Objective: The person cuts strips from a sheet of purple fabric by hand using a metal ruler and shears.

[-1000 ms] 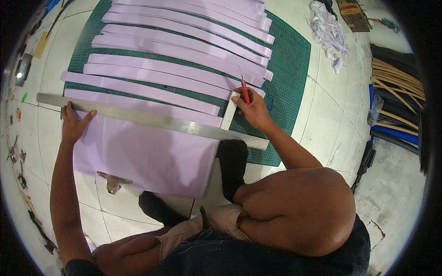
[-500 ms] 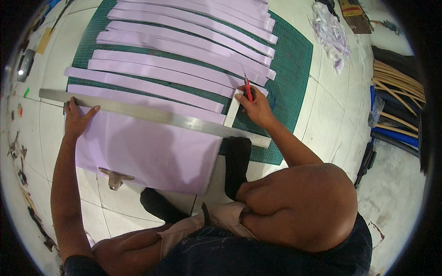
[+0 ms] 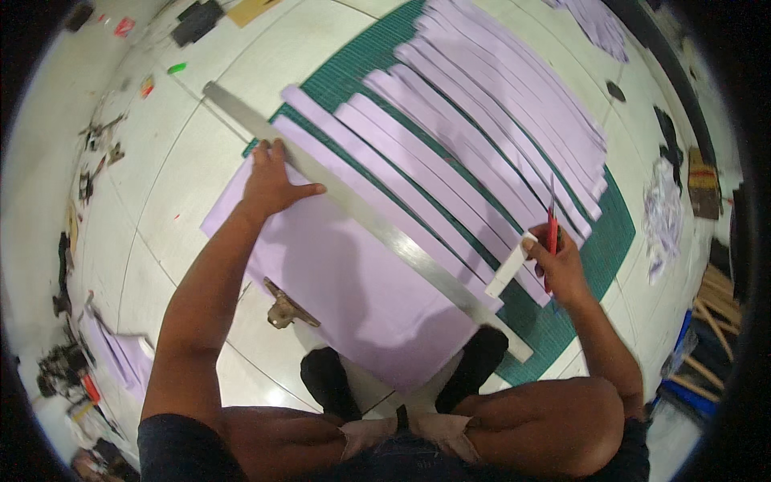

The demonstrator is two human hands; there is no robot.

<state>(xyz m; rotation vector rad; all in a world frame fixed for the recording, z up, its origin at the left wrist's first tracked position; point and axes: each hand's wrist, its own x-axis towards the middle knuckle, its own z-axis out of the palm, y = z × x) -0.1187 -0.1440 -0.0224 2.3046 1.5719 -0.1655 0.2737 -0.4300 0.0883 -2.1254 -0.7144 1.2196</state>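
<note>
A long metal ruler [image 3: 385,231] lies slantwise along the far edge of a lilac fabric sheet [image 3: 369,309]. My left hand [image 3: 277,183] presses flat near its upper left end, fingers spread over ruler and cloth. In my right hand [image 3: 562,265] is a red cutter knife [image 3: 552,234], blade pointing up and away. That thumb also pins a short white strip [image 3: 506,271], whose lower end is close to the ruler. Beyond the ruler, several lilac fabric strips [image 3: 434,153] lie side by side on a green cutting mat [image 3: 614,229]. A metal bulldog clip [image 3: 283,312] grips the sheet's near edge.
My feet in black socks [image 3: 329,381] are at the sheet's near edge, the right one by the ruler's end. A heap of pale fabric scraps [image 3: 662,221] and wooden sticks [image 3: 715,293] lie at the right. Lilac cloth [image 3: 120,353] and clutter sit at the left.
My view has turned, so the ruler, cloth and mat appear rotated clockwise. My left hand stays on the ruler; my right hand still holds the knife and white strip.
</note>
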